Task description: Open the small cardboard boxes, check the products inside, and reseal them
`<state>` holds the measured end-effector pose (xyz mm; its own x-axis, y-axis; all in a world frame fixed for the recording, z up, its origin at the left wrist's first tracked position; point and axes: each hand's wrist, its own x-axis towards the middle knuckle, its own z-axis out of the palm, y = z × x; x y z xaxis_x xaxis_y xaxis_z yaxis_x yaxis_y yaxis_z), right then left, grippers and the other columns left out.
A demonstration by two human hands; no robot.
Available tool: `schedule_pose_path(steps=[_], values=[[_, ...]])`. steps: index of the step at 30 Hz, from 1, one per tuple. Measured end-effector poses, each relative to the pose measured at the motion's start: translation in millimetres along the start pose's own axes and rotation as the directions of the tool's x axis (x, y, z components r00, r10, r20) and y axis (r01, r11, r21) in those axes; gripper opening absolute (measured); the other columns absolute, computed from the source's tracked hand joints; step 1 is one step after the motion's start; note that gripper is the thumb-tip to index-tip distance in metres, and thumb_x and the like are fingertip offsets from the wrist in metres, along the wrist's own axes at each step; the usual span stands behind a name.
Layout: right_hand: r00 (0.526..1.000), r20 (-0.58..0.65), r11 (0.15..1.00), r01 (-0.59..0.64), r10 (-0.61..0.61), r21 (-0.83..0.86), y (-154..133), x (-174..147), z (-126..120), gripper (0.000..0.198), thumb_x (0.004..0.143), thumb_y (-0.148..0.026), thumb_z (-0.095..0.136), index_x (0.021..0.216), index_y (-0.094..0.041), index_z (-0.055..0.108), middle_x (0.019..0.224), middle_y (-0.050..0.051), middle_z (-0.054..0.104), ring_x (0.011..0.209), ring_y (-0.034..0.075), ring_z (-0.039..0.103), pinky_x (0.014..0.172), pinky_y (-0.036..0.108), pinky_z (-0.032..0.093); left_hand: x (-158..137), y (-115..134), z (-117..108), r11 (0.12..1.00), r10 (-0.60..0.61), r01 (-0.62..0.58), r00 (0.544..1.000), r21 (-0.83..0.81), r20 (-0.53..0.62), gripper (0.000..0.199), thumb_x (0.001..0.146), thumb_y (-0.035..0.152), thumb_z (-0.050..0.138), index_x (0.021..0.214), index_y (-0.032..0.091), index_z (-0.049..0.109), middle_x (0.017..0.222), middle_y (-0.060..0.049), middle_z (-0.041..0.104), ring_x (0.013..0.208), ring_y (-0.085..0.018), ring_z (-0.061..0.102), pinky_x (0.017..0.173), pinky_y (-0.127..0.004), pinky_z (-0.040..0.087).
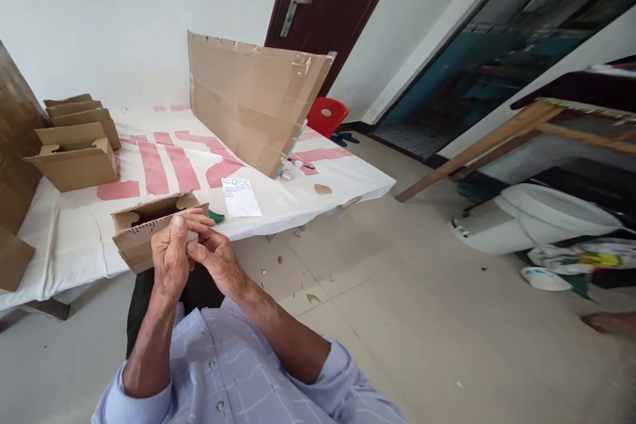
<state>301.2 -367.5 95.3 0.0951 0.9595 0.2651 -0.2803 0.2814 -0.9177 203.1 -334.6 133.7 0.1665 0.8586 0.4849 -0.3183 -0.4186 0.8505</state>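
Note:
My left hand (171, 248) and my right hand (218, 264) meet in front of my body, closed around a small whitish lump (192, 236). Fingers cover most of the lump, so its kind cannot be made out. Just behind my hands, an open cardboard box (132, 238) stands at the front edge of the table, its inside in shadow. A green object (215, 216) lies beside that box, partly hidden by my fingers. To its right is a white sheet of paper (242, 202) with small blue outlines drawn on it.
Several cardboard boxes (82, 169) stand at the left of the cloth-covered table (69, 238). A large cardboard panel (248, 103) stands upright toward the back. Brown fragments (322, 189) lie on the table and floor. A red chair (326, 116) and white bucket (536, 215) are farther right.

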Motion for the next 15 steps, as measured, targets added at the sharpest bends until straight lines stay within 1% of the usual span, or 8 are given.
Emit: schedule_pose_path(steps=[2, 3, 5, 7, 9, 11, 13, 15], values=[[1.000, 0.003, 1.000, -0.018, 0.018, -0.002, -2, -1, -8, 0.059, 0.081, -0.079, 0.088, 0.092, -0.024, 0.072, 0.068, -0.005, 0.059, 0.062, 0.013, 0.058, 0.062, 0.030, 0.056, 1, -2, 3, 0.999, -0.046, 0.047, 0.998, -0.025, 0.032, 0.063, 0.102, 0.071, 0.072, 0.062, 0.022, 0.076, 0.083, -0.011, 0.082, 0.107, -0.033, 0.081, 0.109, -0.047, 0.060], [1.000, 0.002, 1.000, -0.025, 0.025, -0.005, -2, -1, -12, 0.059, 0.080, -0.079, 0.089, 0.090, -0.024, 0.071, 0.069, -0.005, 0.059, 0.063, 0.013, 0.058, 0.062, 0.029, 0.056, 1, -3, 3, 0.998, -0.051, 0.053, 0.997, -0.030, 0.053, 0.062, 0.100, 0.072, 0.073, 0.063, 0.022, 0.077, 0.084, -0.012, 0.083, 0.108, -0.034, 0.081, 0.110, -0.049, 0.059], [0.999, -0.002, 0.999, -0.037, 0.037, -0.004, -4, -1, -17, 0.059, 0.079, -0.078, 0.091, 0.090, -0.023, 0.071, 0.072, -0.005, 0.061, 0.064, 0.013, 0.058, 0.063, 0.029, 0.056, 3, -5, 4, 0.999, -0.038, 0.042, 0.994, -0.032, 0.105, 0.059, 0.096, 0.074, 0.077, 0.067, 0.023, 0.080, 0.086, -0.012, 0.084, 0.110, -0.036, 0.081, 0.114, -0.053, 0.058], [0.999, -0.008, 0.999, -0.035, 0.035, 0.012, -4, -1, -20, 0.058, 0.078, -0.075, 0.093, 0.093, -0.023, 0.072, 0.077, -0.003, 0.063, 0.069, 0.014, 0.060, 0.065, 0.029, 0.058, 4, -6, 5, 0.999, -0.029, 0.035, 0.987, -0.033, 0.157, 0.052, 0.094, 0.071, 0.081, 0.072, 0.024, 0.083, 0.089, -0.011, 0.085, 0.115, -0.037, 0.080, 0.116, -0.056, 0.057], [1.000, -0.015, 0.999, -0.013, 0.013, 0.035, -3, -1, -21, 0.056, 0.077, -0.072, 0.095, 0.097, -0.024, 0.073, 0.086, -0.001, 0.066, 0.079, 0.016, 0.065, 0.071, 0.030, 0.061, 4, -8, 5, 0.999, -0.022, 0.029, 0.985, -0.038, 0.169, 0.046, 0.094, 0.065, 0.084, 0.074, 0.024, 0.084, 0.088, -0.010, 0.085, 0.114, -0.037, 0.081, 0.114, -0.055, 0.058], [0.999, -0.026, 0.998, 0.025, -0.023, 0.050, -1, 0, -22, 0.055, 0.076, -0.069, 0.097, 0.103, -0.026, 0.075, 0.096, 0.002, 0.070, 0.091, 0.019, 0.069, 0.079, 0.032, 0.064, 4, -11, 5, 0.999, -0.009, 0.014, 0.987, -0.035, 0.158, 0.044, 0.097, 0.061, 0.083, 0.073, 0.024, 0.084, 0.083, -0.010, 0.084, 0.109, -0.036, 0.082, 0.110, -0.053, 0.060], [0.998, -0.031, 0.997, 0.052, -0.050, 0.062, 3, 0, -24, 0.057, 0.074, -0.067, 0.098, 0.108, -0.027, 0.077, 0.103, 0.003, 0.073, 0.100, 0.021, 0.071, 0.088, 0.035, 0.065, 3, -13, 6, 1.000, -0.008, 0.011, 0.987, -0.016, 0.160, 0.046, 0.098, 0.062, 0.081, 0.074, 0.023, 0.084, 0.083, -0.011, 0.084, 0.105, -0.036, 0.083, 0.104, -0.050, 0.061], [0.998, -0.039, 0.996, 0.056, -0.054, 0.070, 8, 0, -27, 0.060, 0.070, -0.066, 0.101, 0.110, -0.027, 0.078, 0.106, 0.003, 0.074, 0.103, 0.021, 0.072, 0.094, 0.036, 0.064, 3, -16, 6, 0.999, -0.036, 0.036, 0.985, 0.004, 0.171, 0.049, 0.097, 0.065, 0.080, 0.075, 0.022, 0.085, 0.087, -0.013, 0.085, 0.105, -0.037, 0.083, 0.099, -0.047, 0.062]])
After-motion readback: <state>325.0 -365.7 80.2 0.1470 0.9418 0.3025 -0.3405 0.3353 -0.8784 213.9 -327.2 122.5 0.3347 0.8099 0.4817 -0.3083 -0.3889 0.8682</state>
